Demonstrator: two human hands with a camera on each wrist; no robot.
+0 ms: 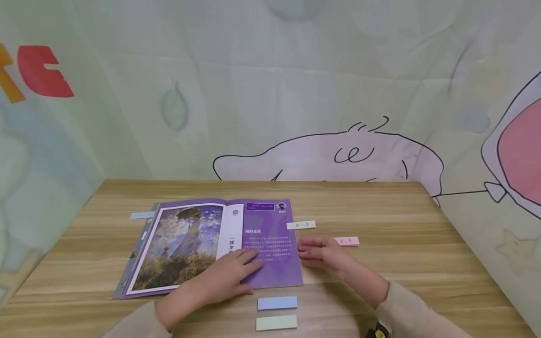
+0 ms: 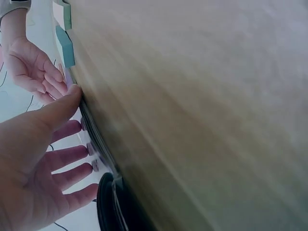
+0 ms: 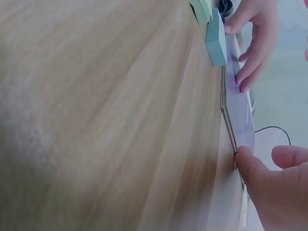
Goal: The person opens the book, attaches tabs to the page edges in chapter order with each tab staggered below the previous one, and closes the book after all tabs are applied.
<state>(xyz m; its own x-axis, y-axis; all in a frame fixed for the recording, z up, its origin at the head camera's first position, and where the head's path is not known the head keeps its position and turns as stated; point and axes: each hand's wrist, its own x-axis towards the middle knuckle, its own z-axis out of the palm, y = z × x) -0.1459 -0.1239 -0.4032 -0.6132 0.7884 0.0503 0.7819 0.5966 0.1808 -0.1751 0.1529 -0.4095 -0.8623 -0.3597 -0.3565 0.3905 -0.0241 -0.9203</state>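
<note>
here, left hand (image 1: pixel 228 278) rests on magazine (image 1: pixel 211 234), right hand (image 1: pixel 324 254) at its edge, grips uncurled.

wood-grain table (image 1: pixel 414 230), pale green backdrop (image 1: pixel 270 89), printed pink balloon (image 1: pixel 524 150), printed red shape (image 1: pixel 40 72)

Glossy ppr bk (image 1: pixel 279 274), matt ppr note pads (image 1: pixel 277 303), smooth wood-grain tbl (image 1: pixel 380 202) w/ slight sheen, matt cloth sleeves (image 1: pixel 410 310)

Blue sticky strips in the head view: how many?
2: one blue strip juts from the left side of the open book; a second blue strip lies in front of the book, beside a green strip. Others may be hidden.
</note>
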